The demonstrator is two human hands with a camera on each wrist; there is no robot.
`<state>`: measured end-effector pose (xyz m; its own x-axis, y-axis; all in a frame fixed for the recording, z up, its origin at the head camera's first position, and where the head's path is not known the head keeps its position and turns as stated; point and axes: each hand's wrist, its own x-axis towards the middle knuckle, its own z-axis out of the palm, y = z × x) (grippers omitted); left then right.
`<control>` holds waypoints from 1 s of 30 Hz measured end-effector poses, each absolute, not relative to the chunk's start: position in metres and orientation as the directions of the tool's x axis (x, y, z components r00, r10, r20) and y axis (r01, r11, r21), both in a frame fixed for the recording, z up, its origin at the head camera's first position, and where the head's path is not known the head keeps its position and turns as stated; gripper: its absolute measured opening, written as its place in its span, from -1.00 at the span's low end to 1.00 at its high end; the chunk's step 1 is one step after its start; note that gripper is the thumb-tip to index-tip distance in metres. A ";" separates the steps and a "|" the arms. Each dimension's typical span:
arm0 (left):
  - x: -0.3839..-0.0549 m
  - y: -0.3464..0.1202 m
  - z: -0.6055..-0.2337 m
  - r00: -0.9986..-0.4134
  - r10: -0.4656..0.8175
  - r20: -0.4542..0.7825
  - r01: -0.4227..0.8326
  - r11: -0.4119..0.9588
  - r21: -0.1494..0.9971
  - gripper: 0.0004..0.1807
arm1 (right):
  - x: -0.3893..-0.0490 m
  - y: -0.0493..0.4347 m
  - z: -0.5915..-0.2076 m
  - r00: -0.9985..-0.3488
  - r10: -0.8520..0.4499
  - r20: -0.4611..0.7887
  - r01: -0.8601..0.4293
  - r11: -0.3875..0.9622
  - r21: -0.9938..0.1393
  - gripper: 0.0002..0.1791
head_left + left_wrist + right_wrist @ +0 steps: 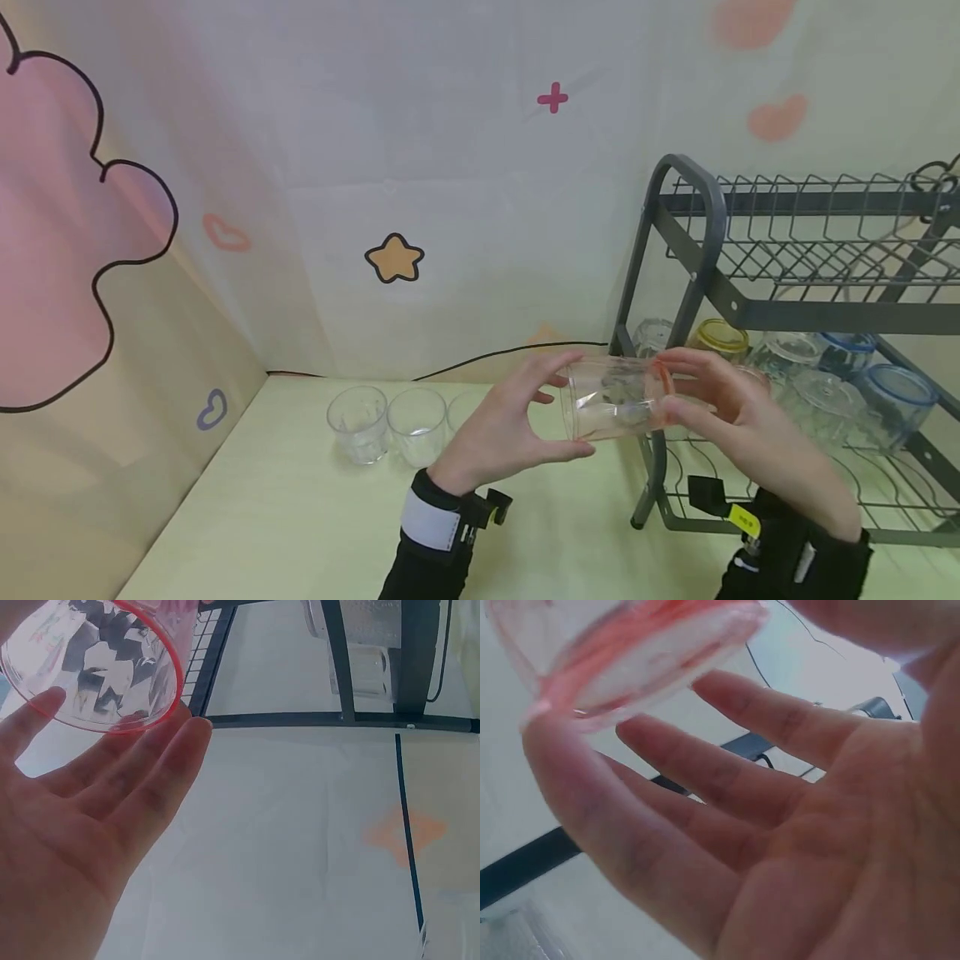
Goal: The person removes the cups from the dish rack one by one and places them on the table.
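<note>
A clear pink-tinted drinking glass (617,398) is held sideways in the air between both hands. My left hand (512,421) holds its open end, thumb below and fingers above; in the left wrist view the fingertips rest at the pink rim (182,671). At the thick pink base, my right hand (738,412) pinches the glass between thumb and fingers. The right wrist view shows that base (652,656) close up, touched by the fingertips. Nothing but the reflections of facets shows inside the glass.
Several clear glasses (360,425) stand upright in a row on the pale table (300,525), partly hidden by the left hand. On the right, a grey two-tier wire rack (686,308) holds several upturned glasses, with a yellow-tinted glass (720,337) and a blue-tinted glass (900,400) among them.
</note>
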<state>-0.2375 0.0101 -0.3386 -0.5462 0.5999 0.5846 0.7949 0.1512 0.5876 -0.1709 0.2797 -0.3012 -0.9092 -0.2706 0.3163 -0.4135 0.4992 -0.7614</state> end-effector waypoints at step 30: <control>-0.257 -0.007 -0.351 -0.703 0.542 0.460 0.698 0.403 0.591 -0.06 | -0.199 0.326 -0.331 -0.983 -0.010 0.186 -0.161 0.546 -0.822 -0.31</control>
<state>-0.2566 -0.0072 -0.3512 -0.7028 0.5422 0.4604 0.6985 0.4034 0.5911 -0.1993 0.3255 -0.3315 -0.9826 -0.0096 0.1855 -0.1606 0.5462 -0.8221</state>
